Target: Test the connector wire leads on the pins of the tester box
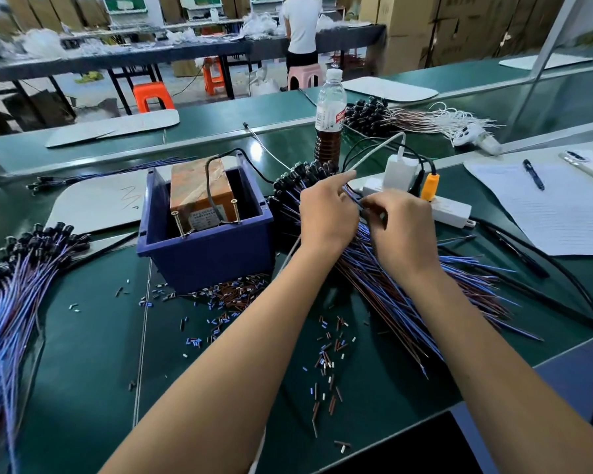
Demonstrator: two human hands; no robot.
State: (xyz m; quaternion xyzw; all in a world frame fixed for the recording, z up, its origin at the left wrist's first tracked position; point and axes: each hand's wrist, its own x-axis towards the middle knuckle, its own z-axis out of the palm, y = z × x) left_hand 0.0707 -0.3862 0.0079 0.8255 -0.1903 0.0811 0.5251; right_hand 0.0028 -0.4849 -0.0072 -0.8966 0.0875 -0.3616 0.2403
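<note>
An orange tester box (199, 196) stands in a blue bin (206, 254), with two screw pins (178, 223) sticking up at its near edge. To the right of the bin lies a big pile of blue and brown connector wires (408, 289) with black connector heads (305, 179) at the far end. My left hand (326, 213) rests on this pile, index finger stretched out. My right hand (401, 227) is beside it, its fingers curled and pinching wires from the pile. Both hands are to the right of the tester box, apart from its pins.
A second wire bundle (18, 285) lies at the left. Stripped insulation bits (326, 357) litter the green table. Behind the hands are a white power strip (449, 208) with plugs, a bottle (329, 121), papers with a pen (533, 174), and a black cable (582, 289) at the right.
</note>
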